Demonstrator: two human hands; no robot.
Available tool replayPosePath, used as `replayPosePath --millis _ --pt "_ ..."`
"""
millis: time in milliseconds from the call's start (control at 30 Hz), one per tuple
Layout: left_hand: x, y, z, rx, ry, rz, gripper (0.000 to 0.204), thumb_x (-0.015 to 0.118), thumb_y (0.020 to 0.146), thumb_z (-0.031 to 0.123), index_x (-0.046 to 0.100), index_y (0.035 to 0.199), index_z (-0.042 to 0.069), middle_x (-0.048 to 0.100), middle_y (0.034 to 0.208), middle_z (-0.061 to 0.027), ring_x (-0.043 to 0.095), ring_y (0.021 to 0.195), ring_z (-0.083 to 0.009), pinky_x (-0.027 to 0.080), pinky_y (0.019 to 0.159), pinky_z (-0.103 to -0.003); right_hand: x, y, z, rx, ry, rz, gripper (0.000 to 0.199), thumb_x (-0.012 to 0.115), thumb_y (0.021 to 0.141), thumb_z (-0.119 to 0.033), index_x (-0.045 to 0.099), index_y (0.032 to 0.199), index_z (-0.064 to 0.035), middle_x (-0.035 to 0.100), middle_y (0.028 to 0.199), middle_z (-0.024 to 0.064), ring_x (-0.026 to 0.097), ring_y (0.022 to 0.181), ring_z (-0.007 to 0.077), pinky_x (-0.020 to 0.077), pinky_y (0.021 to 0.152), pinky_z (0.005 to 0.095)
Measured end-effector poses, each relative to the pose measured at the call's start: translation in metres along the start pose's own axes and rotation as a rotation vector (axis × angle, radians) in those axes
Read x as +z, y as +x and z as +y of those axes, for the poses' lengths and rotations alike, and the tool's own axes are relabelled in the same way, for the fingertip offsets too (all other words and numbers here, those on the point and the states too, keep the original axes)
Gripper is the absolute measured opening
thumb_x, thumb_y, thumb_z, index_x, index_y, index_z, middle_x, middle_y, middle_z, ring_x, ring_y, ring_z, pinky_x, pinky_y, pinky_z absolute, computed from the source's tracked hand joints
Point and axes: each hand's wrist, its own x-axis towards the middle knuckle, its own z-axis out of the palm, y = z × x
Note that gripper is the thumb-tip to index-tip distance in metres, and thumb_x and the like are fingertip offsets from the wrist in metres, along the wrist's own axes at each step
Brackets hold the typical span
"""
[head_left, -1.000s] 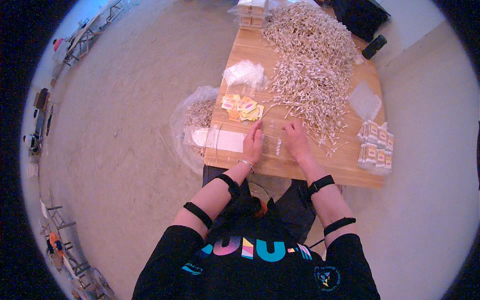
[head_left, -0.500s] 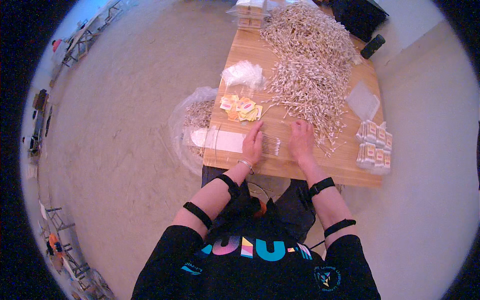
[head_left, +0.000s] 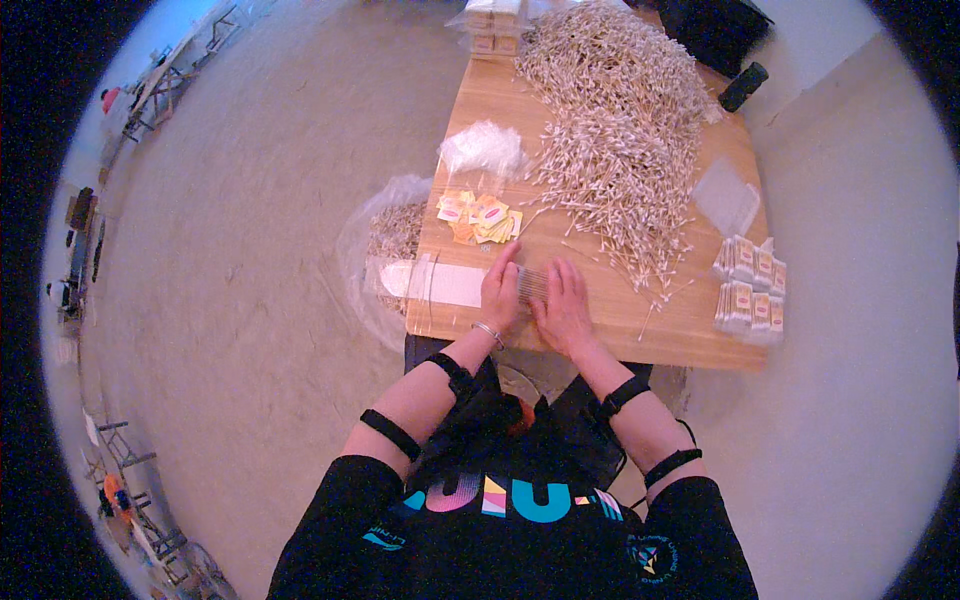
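Between my left hand [head_left: 500,292] and right hand [head_left: 564,308] lies a row of cotton swabs [head_left: 532,285]. I cannot tell whether my fingers [head_left: 572,275] grip them.

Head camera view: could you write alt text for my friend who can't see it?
Seen from above, a person's left hand and right hand flank a small row of cotton swabs on a wooden table. Beyond them lies a large heap of loose swabs, with yellow cards at left and clear-wrapped swab packets at right.
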Motion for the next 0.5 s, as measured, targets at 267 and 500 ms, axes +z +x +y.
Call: replayPosePath --millis 267,500 --pt "0.0 0.001 -0.013 0.004 -0.127 -0.013 0.047 0.036 0.096 0.03 0.041 0.128 -0.003 0.047 0.129 -0.0159 0.043 0.121 -0.0238 0.03 0.102 -0.032 0.026 0.017 -0.003 0.213 0.512 0.294 0.058 0.045 0.082 -0.007 0.025 0.135 0.005 0.024 0.141 0.023 0.019 0.133 0.0362 0.0144 0.11 0.0401" --pt "0.004 0.002 -0.005 -0.023 -0.2 -0.017 0.048 0.034 0.096 0.032 0.041 0.128 -0.004 0.047 0.128 -0.0165 0.043 0.121 -0.0241 0.03 0.103 -0.032 0.028 0.026 0.002 0.191 0.494 0.209 0.061 0.047 0.082 -0.01 0.022 0.136 0.0044 0.022 0.142 0.0245 0.015 0.134 0.0378 0.0121 0.11 0.0434"
